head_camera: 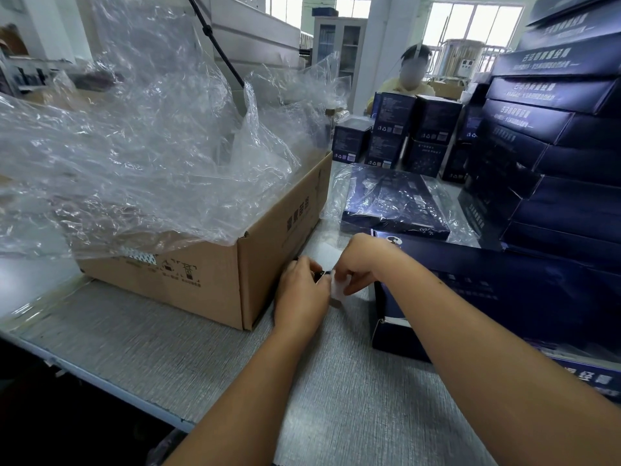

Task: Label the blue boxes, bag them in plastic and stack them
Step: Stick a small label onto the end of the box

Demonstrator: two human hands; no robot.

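Status: labelling step, early in the cycle for the near blue box (487,290).

- Both hands meet low over the desk (336,381), between the cardboard carton (235,270) and the near blue box.
- Right hand (359,264): thumb and fingers clamped on a small white label (339,289).
- Left hand (302,294): fingers curled on a small dark piece (319,274) at the label's other edge. Can't tell what it is, possibly backing.
- Label is held just beside the box's end and doesn't look stuck on yet.

Done, as far as I can see: one bagged blue box (393,203) lies flat on the desk behind the near one, inside clear plastic.

The tall stack (554,146) at far right shows no obvious bags, and I can't tell whether it's labelled.

Left for the near box: stick the label, bag it, stack it. Bag supply is close, with loose clear bags (134,129) spilling out of the carton.

Writing:
- Blue boxes carry white Chinese print on their faces, too blurred to read.
- Carton has dark Chinese characters on its side and handling pictograms on the front, also not legible.
- Small blue boxes (403,129) at the back show icon rows and a pale patch.
- No brand readable anywhere.
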